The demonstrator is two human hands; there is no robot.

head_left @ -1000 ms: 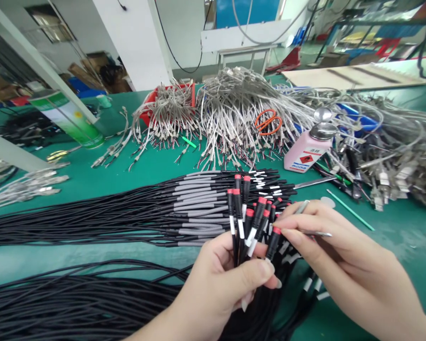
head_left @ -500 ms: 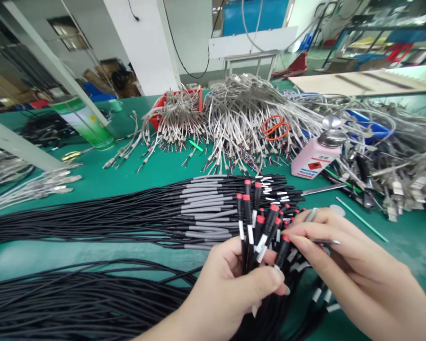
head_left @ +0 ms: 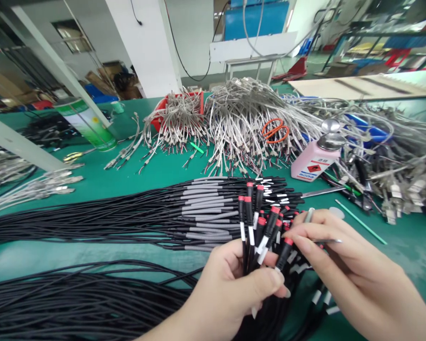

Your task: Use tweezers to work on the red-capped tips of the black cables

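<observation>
Left hand (head_left: 232, 286) closed round a bunch of black cables (head_left: 244, 255); their red-capped connectors (head_left: 269, 228) fan up above its thumb, between both hands. Right hand (head_left: 355, 265) grasps a thin metal tool (head_left: 328, 242), thumb and forefinger together at the nearest red cap (head_left: 288, 241); pinched or merely touched, cannot tell. Beyond left hand: grey-sleeved cables (head_left: 201, 201). Beyond right: pink bottle (head_left: 307, 158), green stick (head_left: 361, 222). Farther out, past both: pale cable heap (head_left: 234, 118), orange scissors (head_left: 276, 130) on it.

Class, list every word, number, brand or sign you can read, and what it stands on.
Pink bottle: dark flame-like sign in a red diamond.
Pink bottle, other printing: too small and blurred to read.
White tags on held cables, green can: no readable writing.
</observation>
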